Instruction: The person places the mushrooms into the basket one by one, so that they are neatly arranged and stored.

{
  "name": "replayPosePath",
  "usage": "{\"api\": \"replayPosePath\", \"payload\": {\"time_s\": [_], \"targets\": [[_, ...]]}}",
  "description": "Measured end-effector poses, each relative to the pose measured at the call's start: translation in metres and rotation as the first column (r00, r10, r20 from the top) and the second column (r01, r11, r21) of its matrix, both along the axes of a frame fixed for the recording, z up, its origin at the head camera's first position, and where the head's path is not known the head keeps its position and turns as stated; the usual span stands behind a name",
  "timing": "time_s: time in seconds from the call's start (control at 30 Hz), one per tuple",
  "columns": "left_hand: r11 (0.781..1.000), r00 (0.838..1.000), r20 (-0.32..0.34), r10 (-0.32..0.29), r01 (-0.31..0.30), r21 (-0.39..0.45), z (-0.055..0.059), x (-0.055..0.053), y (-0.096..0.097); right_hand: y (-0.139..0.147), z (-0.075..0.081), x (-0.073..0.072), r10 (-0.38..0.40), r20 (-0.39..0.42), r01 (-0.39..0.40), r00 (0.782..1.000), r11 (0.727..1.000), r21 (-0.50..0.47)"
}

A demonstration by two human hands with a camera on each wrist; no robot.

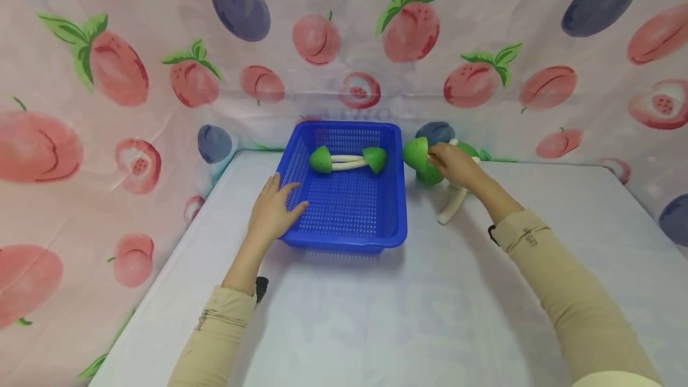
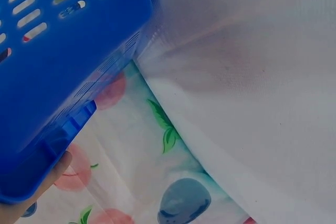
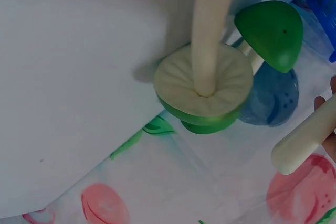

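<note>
A blue plastic basket (image 1: 398, 214) stands at the back of the table. Inside it, two toy mushrooms with green caps and white stems (image 1: 321, 160) lie side by side, their caps at opposite ends. My left hand (image 1: 271, 211) rests over the basket's left rim, fingers spread and fairly straight. Just right of the basket, my right hand (image 1: 457, 166) pinches a green-capped toy mushroom (image 1: 415, 153) by its stem, the cap turned toward the basket. Below and behind that hand are more toy mushrooms (image 3: 226, 108), partly hidden in the head view; one white stem (image 1: 452, 206) points toward me.
A white cloth (image 1: 344, 315) covers the table. Behind and to the left hangs a fruit-print curtain (image 1: 344, 17), close against the table's back edge. The loose mushrooms lie near that back edge, right of the basket.
</note>
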State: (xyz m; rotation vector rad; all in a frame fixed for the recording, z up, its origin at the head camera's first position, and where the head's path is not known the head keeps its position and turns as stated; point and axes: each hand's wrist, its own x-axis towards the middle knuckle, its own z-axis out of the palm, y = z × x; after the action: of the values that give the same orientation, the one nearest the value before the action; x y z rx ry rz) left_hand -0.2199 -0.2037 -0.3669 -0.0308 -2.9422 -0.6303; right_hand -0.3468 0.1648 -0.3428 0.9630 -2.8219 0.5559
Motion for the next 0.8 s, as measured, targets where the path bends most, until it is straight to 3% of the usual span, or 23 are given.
{"api": "replayPosePath", "payload": {"time_s": [0.27,0.57,0.8], "targets": [[1.0,1.0,0.012,0.003,-0.003,-0.001,0.002,0.001,-0.001,-0.011,0.02,-0.005,0.047,-0.054,-0.045,0.997,0.998,0.038],[1.0,1.0,0.006,-0.005,0.005,-0.001,0.001,0.0,0.001,-0.033,0.044,-0.006,0.02,-0.024,-0.018,1.0,0.998,0.065],[1.0,1.0,0.0,-0.002,0.002,0.003,0.0,0.001,0.001,-0.056,0.053,-0.009,0.064,-0.035,-0.062,0.997,0.997,0.035]]}}
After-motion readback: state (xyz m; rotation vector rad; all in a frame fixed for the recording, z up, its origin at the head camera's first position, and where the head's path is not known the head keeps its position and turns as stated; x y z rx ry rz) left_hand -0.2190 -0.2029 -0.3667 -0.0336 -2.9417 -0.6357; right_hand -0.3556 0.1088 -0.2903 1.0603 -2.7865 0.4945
